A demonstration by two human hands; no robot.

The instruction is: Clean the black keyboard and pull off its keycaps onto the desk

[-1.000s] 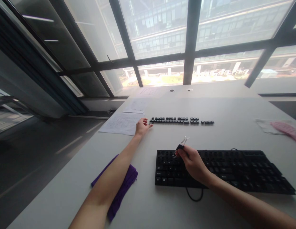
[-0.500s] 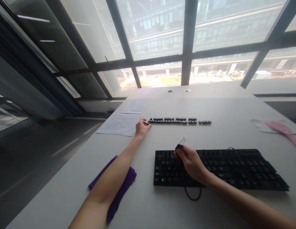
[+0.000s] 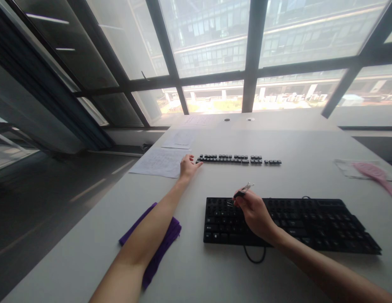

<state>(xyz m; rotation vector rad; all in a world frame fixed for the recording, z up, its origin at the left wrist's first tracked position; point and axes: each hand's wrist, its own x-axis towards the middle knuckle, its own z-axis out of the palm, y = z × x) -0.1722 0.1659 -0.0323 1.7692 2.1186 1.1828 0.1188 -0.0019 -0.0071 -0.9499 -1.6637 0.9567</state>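
Observation:
My left hand (image 3: pixel 187 167) is at the left end of the rows of loose black keycaps (image 3: pixel 229 159). Its thumb and fingers are apart beside the end keycap, and I cannot tell whether they still touch it. Between the fingers of my right hand (image 3: pixel 254 212) is a keycap puller (image 3: pixel 240 193) with a black grip and metal wires at both ends. One wire end points down at the upper left of the black keyboard (image 3: pixel 297 231), where keycaps are off the top rows. My right hand covers part of the keys.
A purple cloth (image 3: pixel 166 240) lies under my left forearm. Papers (image 3: pixel 154 163) are on the desk's left side. A pink hairbrush (image 3: pixel 371 171) rests on a flat white packet at the right. The keyboard's cable (image 3: pixel 255 262) loops out in front. Windows stand behind the desk.
My left thumb and fingers have spread apart at the end of the keycap row. In my right hand the puller has tilted over to the right.

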